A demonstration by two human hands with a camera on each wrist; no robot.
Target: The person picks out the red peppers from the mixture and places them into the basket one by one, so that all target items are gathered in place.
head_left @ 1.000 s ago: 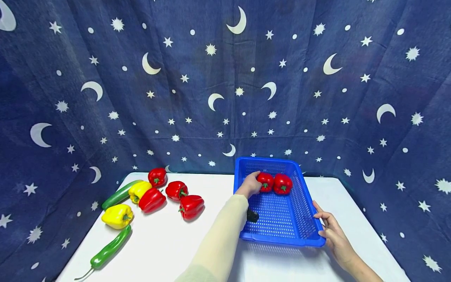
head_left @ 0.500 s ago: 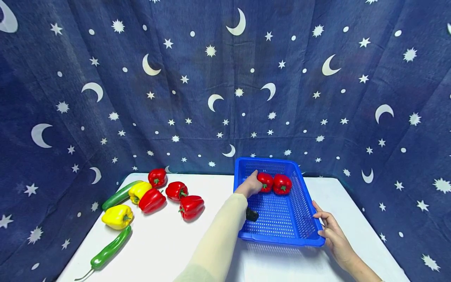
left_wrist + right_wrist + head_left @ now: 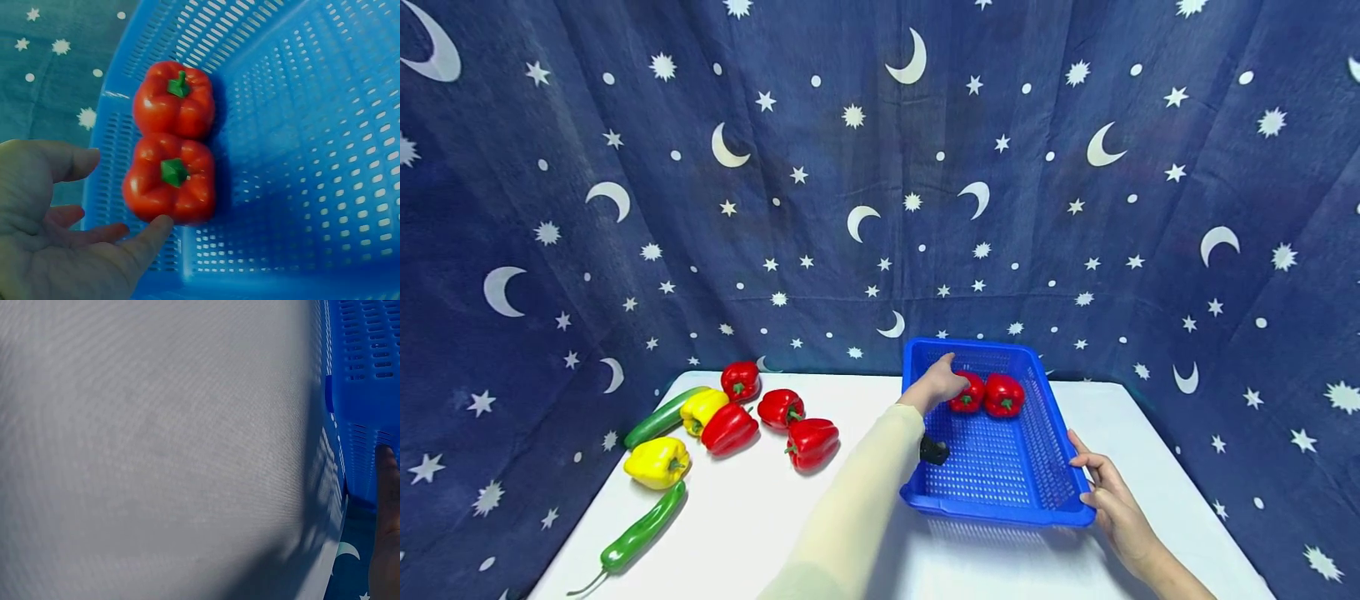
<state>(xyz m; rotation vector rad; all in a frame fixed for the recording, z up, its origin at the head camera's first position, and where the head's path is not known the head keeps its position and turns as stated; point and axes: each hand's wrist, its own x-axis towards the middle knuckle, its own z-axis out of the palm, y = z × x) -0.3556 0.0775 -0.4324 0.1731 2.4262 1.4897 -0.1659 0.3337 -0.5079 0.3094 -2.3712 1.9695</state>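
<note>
A blue perforated basket [image 3: 996, 510] stands on the right half of the white table. Two red bell peppers lie side by side against its far wall: a left one [image 3: 967, 393] and a right one [image 3: 1003, 396]. My left hand [image 3: 937, 382] reaches into the basket beside the left pepper. In the left wrist view its fingers are spread, and one fingertip meets that pepper's edge. Around the basket's near right corner, my right hand [image 3: 1114, 506] holds the side with thumb and fingers. Only one finger [image 3: 387, 481] of it shows in the right wrist view, against the blue wall.
On the table's left lie several more red peppers [image 3: 812, 443], two yellow bell peppers [image 3: 657, 462], a long green pepper [image 3: 643, 527] and a green cucumber-like vegetable [image 3: 662, 418]. A dark blue curtain [image 3: 850, 167] with moons and stars hangs behind the table. A black device [image 3: 934, 450] sits under my left wrist.
My left hand has lifted slightly, its fingers loosening off the left red pepper. The right hand stays on the basket. The head view has shifted a little.
</note>
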